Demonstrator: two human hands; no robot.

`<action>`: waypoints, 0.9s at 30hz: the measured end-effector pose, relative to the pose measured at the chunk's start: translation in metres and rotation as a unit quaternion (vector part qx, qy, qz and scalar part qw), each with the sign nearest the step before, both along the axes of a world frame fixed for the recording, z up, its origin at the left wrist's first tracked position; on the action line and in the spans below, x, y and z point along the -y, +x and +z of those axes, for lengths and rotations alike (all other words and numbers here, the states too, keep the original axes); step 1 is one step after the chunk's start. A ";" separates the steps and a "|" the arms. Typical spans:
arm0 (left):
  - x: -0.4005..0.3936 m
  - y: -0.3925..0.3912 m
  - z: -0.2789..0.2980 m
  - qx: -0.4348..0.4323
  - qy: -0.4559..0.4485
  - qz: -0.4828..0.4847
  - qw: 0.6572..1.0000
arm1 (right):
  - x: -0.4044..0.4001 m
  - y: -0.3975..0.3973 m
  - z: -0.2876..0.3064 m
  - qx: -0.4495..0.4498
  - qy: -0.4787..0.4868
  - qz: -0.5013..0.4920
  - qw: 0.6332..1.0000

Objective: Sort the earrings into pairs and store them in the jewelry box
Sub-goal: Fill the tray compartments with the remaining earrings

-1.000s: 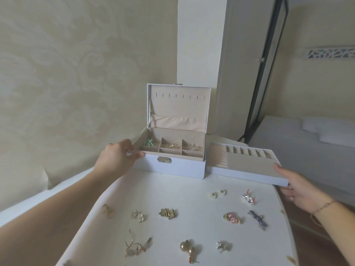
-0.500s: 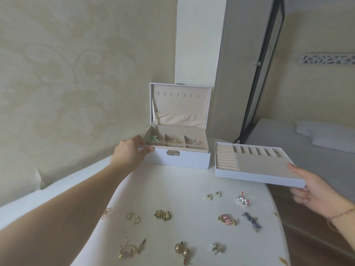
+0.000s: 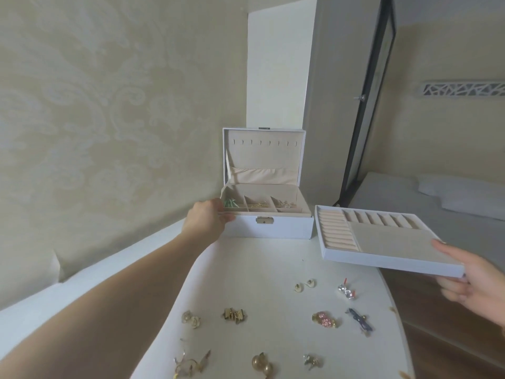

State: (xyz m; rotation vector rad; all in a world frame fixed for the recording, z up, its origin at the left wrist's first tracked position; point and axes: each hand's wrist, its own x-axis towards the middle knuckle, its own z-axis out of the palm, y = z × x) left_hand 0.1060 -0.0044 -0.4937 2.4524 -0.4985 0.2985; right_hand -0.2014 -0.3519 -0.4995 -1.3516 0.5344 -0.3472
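A white jewelry box (image 3: 284,228) stands open at the table's far end, lid upright, with earrings in its back compartments. My left hand (image 3: 205,220) grips the box's front left corner. My right hand (image 3: 470,280) holds the removable tray (image 3: 382,236) by its near right corner, lifted to the right of the box. Several earring pairs lie on the white table (image 3: 259,269): cream studs (image 3: 304,285), crystal ones (image 3: 346,290), pink ones (image 3: 325,319), dark blue ones (image 3: 358,321), gold squares (image 3: 234,315), gold flowers (image 3: 191,319), gold balls (image 3: 262,363).
The patterned wall runs along the left, close behind the box. A white cabinet (image 3: 278,72) and a dark-framed mirror (image 3: 366,110) stand behind. A bed (image 3: 437,203) lies to the right. The table's right edge curves off beside the wooden floor (image 3: 442,337).
My right hand has carried the tray further right and nearer, away from the box. My left hand stays on the box's corner. The camera has tilted so the table sits lower.
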 end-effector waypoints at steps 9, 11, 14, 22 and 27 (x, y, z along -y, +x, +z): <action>-0.003 0.012 0.000 -0.007 0.002 -0.019 1.000 | -0.017 -0.003 0.014 -0.008 0.001 0.026 1.000; -0.006 0.008 0.000 -0.001 -0.004 -0.037 0.999 | -0.023 -0.002 0.016 -0.011 -0.004 0.031 0.999; -0.015 0.004 0.001 0.001 -0.005 -0.047 0.999 | -0.032 -0.002 0.019 -0.014 -0.009 0.051 0.999; -0.040 -0.009 0.002 0.015 0.036 -0.048 0.998 | -0.069 0.004 0.032 -0.024 -0.016 0.087 0.996; -0.074 -0.040 0.025 -0.070 -0.150 -0.076 0.983 | -0.121 0.026 0.046 -0.070 -0.030 0.082 0.994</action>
